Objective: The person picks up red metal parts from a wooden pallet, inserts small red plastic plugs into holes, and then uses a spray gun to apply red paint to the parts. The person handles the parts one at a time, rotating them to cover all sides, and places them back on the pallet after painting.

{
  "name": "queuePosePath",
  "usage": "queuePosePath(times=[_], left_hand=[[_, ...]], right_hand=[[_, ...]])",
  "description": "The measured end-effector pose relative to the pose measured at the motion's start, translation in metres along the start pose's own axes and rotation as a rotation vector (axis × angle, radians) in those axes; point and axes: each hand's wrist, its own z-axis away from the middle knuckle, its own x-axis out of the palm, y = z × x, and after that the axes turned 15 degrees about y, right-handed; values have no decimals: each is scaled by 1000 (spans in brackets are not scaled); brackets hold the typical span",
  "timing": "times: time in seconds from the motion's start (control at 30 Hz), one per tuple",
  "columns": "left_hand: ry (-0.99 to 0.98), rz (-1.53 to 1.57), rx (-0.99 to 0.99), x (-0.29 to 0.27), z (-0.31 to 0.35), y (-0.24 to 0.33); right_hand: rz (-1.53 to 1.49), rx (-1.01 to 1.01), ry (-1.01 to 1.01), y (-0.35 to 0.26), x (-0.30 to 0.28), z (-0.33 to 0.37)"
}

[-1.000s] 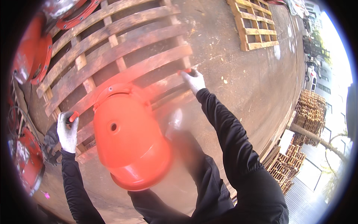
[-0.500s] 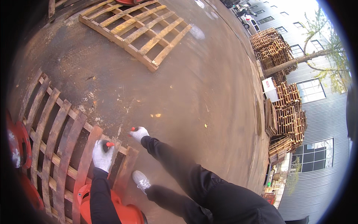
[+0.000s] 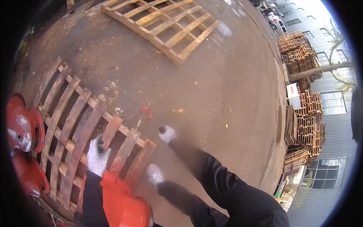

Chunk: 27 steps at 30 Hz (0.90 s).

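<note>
My left hand (image 3: pixel 98 157), in a white knit glove with dark fingertips, is above a wooden pallet (image 3: pixel 87 123). Its fingers are half curled and apart, with nothing between them. Right of the pallet, over the wet ground, my right hand (image 3: pixel 167 134) wears a matching glove; its thumb and fingers stand apart around a gap. Beyond both hands are a small red piece (image 3: pixel 144 109) and a second red piece (image 3: pixel 150 114); whether they lie on the ground or are in the air, I cannot tell. Beneath my left forearm sits a large orange-red flanged pipe fitting (image 3: pixel 123 202).
More red flanged fittings (image 3: pixel 23 126) stand on the pallet's left. Another pallet (image 3: pixel 166 28) lies on the ground farther off. Along the right, tall pallet stacks (image 3: pixel 302 125) line a grey corrugated building (image 3: pixel 328 142), with a tree trunk (image 3: pixel 317 71) and a white box (image 3: pixel 293 96).
Both hands have let go of the small red pieces, which are now apart from them. My left hand's fingers have opened. The view has shifted, so surroundings appear farther right.
</note>
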Motion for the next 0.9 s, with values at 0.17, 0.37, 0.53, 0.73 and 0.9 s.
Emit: queuePosePath(times=[0.17, 0.37, 0.53, 0.73, 0.9], left_hand=[[257, -146, -56, -198, 92, -126], [388, -265, -393, -296, 217, -246], [257, -470, -404, -282, 288, -328], [101, -475, -387, -223, 334, -370], [118, -376, -369, -180, 329, -392]], right_hand=[[-38, -525, -60, -13, 46, 67], [-57, -914, -467, -100, 122, 152], [218, -1347, -533, -154, 219, 204], [364, -1448, -739, -204, 280, 232], [475, -1428, -832, -216, 300, 239]])
